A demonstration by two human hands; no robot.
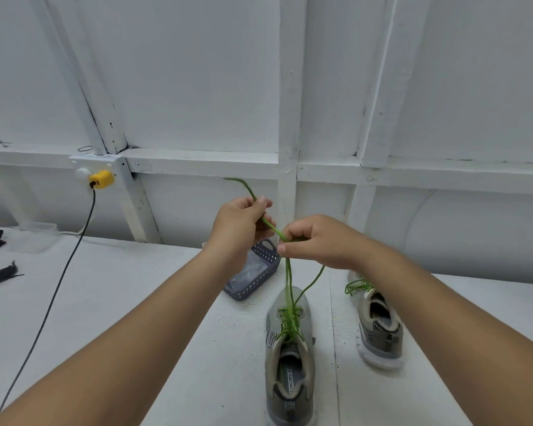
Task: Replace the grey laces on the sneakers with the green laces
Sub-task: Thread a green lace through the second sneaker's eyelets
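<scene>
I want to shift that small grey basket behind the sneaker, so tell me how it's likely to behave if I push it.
The grey basket looks like thin perforated plastic holding only a clear bag, so probably light. It would likely slide easily on the smooth white table. Its low, wide shape suggests little tipping risk.

You've got bright green laces (288, 281) running up out of a grey and beige sneaker (290, 358); the second sneaker (379, 330) has the same grey-beige mix, a white sole and green laces too. Your basket (259, 272) is blue-grey, dotted with little cut-out holes. The table (120, 287) and wall (197, 72) are plain white, the plug (102, 179) is yellow, and its cable (59, 284) is black.
</scene>
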